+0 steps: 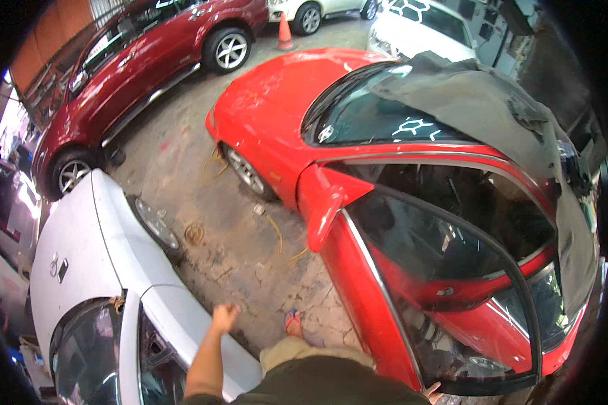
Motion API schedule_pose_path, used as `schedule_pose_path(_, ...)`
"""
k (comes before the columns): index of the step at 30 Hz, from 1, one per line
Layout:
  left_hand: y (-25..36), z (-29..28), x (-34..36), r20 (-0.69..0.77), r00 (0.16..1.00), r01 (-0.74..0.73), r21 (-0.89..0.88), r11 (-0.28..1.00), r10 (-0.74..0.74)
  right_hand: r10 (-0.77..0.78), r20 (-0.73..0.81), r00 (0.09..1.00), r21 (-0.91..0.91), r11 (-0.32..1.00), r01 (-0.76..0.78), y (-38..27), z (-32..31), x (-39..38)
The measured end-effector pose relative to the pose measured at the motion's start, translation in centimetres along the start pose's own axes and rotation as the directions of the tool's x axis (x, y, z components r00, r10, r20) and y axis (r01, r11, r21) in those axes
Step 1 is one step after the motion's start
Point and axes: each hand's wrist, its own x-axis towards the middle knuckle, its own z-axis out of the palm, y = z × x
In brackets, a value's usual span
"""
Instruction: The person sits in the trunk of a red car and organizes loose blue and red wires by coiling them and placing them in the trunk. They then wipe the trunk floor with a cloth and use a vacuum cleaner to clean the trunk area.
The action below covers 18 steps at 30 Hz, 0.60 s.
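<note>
A red car [270, 88] stands on my right with its front door [358, 283] swung out toward me. At the bottom of the picture, my right hand [435, 391] grips the rear edge of that door, beside the lower corner of the black window frame [493, 386]; only its fingers show. My left hand [225, 317] hangs over the floor on the other side, its fingers curled in and nothing visible in them. Closest to it is the side of a white car [189, 310], which it appears not to touch.
Grey cloth [473, 94] drapes over the red car's roof. A dark red vehicle [148, 61] is parked at the far left, and an orange cone [285, 32] stands behind. Yellow hose or cord [275, 233] lies on the cracked floor [250, 283] between the cars.
</note>
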Motion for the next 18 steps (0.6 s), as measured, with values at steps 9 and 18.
schedule_pose_path(9, 5.5, -5.6, 14.7, -0.221, 0.975, -0.056, -0.227, 0.972, 0.004, 0.350, 0.010, 0.937, -0.400, 0.860, -0.316, 1.5, 0.1, -0.3)
schedule_pose_path(18, -5.9, 4.1, 13.0, 0.439, 0.897, 0.058, -0.009, 0.998, -0.048, 0.522, -0.023, 0.853, -0.051, 0.851, -0.522, -3.9, 2.5, -3.2)
